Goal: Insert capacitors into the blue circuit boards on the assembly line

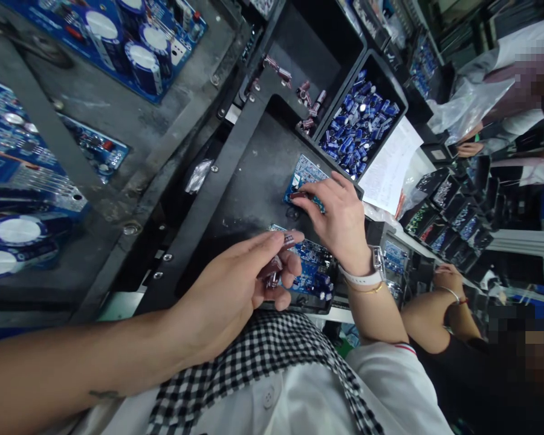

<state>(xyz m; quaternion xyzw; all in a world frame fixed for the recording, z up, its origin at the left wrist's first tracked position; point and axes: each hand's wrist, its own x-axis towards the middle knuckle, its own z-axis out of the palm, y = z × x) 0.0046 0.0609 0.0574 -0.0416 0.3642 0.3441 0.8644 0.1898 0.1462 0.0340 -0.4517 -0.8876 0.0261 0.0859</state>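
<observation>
My left hand (226, 287) is curled round several brown cylindrical capacitors (273, 278). One of them sticks out between the thumb and index fingertip. Farther forward, my right hand (338, 214), with a watch on its wrist, pinches a dark red-brown capacitor (299, 195) over a blue circuit board (306, 168). Whether its leads are in the board cannot be seen, and the hand covers part of that board. Beneath my left fingers lies a second blue circuit board (315, 263), fitted with small parts and dark blue capacitors along its near edge.
A black bin (317, 36) with brown capacitors and another bin of blue capacitors (360, 124) stand beyond the boards. Metal fixtures with boards and large capacitors (102, 30) fill the left. Papers (392, 163) lie at right, near co-workers' arms (435, 308) and small parts bins (444, 190).
</observation>
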